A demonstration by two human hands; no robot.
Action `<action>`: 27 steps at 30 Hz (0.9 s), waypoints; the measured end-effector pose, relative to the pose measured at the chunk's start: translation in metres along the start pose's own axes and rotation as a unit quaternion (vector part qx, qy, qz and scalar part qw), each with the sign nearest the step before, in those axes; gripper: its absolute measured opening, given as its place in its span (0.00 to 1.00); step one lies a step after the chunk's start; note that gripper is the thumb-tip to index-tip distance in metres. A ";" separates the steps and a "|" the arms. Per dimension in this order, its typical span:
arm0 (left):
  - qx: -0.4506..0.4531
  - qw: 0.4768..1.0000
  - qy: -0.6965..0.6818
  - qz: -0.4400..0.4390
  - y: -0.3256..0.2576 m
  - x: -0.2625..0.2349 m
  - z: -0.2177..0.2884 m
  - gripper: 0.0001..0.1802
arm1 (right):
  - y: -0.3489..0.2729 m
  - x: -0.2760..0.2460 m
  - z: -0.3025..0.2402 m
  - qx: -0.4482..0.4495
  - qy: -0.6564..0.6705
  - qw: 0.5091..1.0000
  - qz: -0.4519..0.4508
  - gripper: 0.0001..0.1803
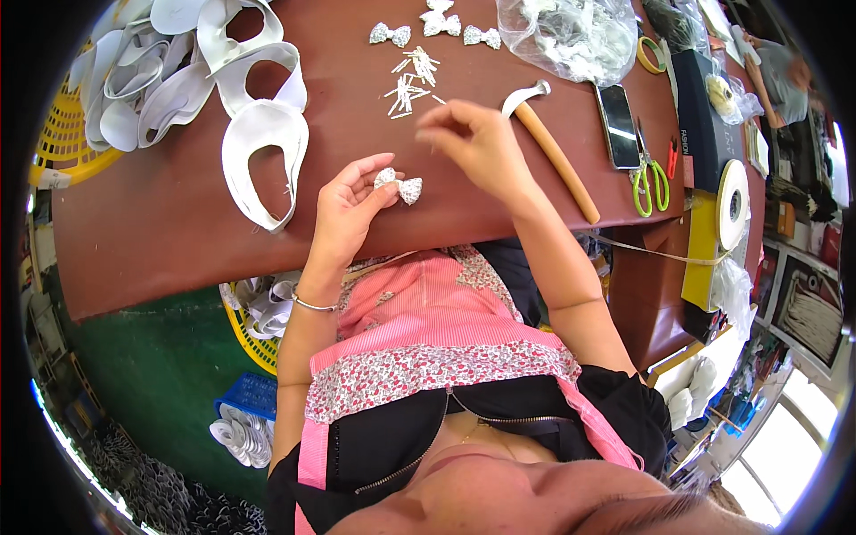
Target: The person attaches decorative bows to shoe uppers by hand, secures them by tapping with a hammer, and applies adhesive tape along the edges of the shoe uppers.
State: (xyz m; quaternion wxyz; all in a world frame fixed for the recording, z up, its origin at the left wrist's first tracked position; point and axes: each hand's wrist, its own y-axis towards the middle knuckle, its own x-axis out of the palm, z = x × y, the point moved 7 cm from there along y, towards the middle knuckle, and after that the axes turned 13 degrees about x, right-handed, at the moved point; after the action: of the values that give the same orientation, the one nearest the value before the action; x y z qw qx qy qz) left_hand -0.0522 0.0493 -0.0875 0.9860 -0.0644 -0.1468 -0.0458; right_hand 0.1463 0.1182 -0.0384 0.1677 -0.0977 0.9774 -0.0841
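Observation:
A white, sparkling bow point(409, 189) is pinched between the thumb and fingers of my left hand point(351, 198), just above the near part of the table. To its upper right is my right hand point(481, 143), raised, its fingers curled and brought together. Whatever those fingertips hold, if anything, is too small or hidden to make out. Two small heaps of thin white strips point(406, 93) lie just beyond my right fingertips. Farther back rest several more sparkling bows point(390, 35). A hammer point(557, 160) with a wooden handle lies right of my right hand.
White shoe uppers point(265, 134) spread over the table's left side, near a yellow basket point(67, 134). At the right are a phone point(617, 125), green-handled scissors point(651, 183), a tape roll point(651, 55) and a ribbon spool point(733, 205). A clear plastic bag point(571, 36) of white pieces sits at the back.

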 end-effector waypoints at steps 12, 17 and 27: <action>0.009 1.000 -0.013 -0.005 -0.002 0.010 0.004 0.21 | -0.058 0.033 0.038 0.133 0.050 0.989 -0.029 0.08; 0.012 1.000 0.001 0.004 -0.003 0.011 0.004 0.21 | -0.058 0.029 0.039 0.140 0.072 0.987 -0.031 0.07; 0.011 1.000 0.007 0.006 -0.002 0.013 0.003 0.19 | -0.056 0.024 0.034 0.147 0.062 0.987 -0.019 0.06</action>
State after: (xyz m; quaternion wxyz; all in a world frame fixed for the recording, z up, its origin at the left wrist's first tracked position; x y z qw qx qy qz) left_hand -0.0412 0.0464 -0.0810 0.9879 -0.0538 -0.1403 -0.0382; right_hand 0.1448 0.0545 -0.0670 0.1177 -0.0854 0.9609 -0.2355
